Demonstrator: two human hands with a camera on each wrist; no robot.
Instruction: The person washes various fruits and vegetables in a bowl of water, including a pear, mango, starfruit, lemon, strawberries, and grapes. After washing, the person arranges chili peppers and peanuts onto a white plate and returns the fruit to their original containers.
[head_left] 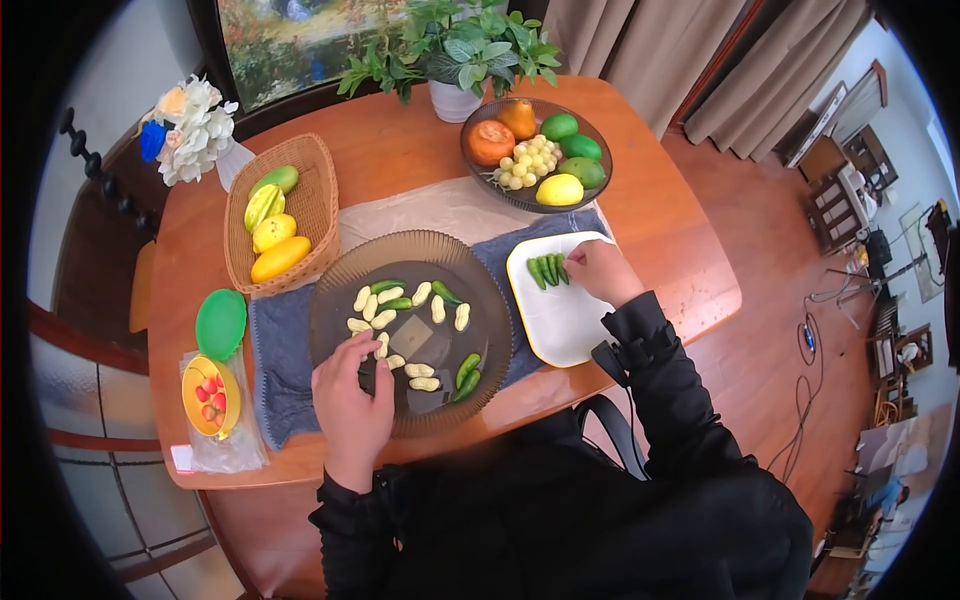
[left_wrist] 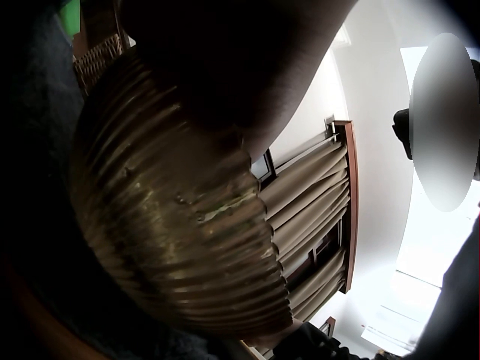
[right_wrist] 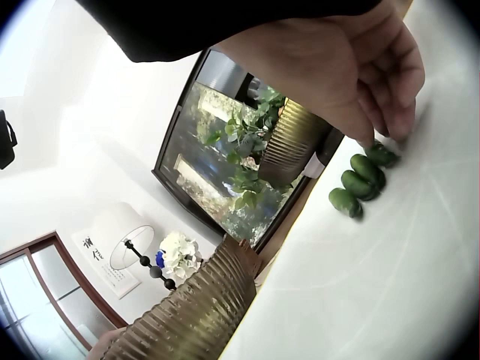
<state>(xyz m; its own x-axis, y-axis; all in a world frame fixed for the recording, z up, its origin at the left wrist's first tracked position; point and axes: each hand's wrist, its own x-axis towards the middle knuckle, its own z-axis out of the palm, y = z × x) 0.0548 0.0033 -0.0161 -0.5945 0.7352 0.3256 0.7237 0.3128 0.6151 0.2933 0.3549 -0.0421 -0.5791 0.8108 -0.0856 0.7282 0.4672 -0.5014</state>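
On the white tray [head_left: 560, 325] lies a short row of small green peppers [head_left: 541, 270], side by side. My right hand [head_left: 603, 273] pinches the pepper [right_wrist: 384, 154] at the row's near-hand end between thumb and fingertips. My left hand [head_left: 352, 405] reaches over the near left rim of a brown ribbed glass bowl [head_left: 470, 265], its fingers loosely bent above the peanuts. Inside the bowl, peanuts [head_left: 422, 383] and several more green peppers [head_left: 467, 372] lie scattered. From the left wrist, the bowl's ribbed outside [left_wrist: 187, 232] fills much of the view.
Behind the tray stands a dark fruit bowl [head_left: 475, 180] with grapes, a lemon and other fruit. A wicker basket [head_left: 318, 190] of fruit sits at the back left. Left of the blue cloth [head_left: 275, 375] are a yellow bowl [head_left: 228, 420] with red pieces and a green lid [head_left: 220, 324].
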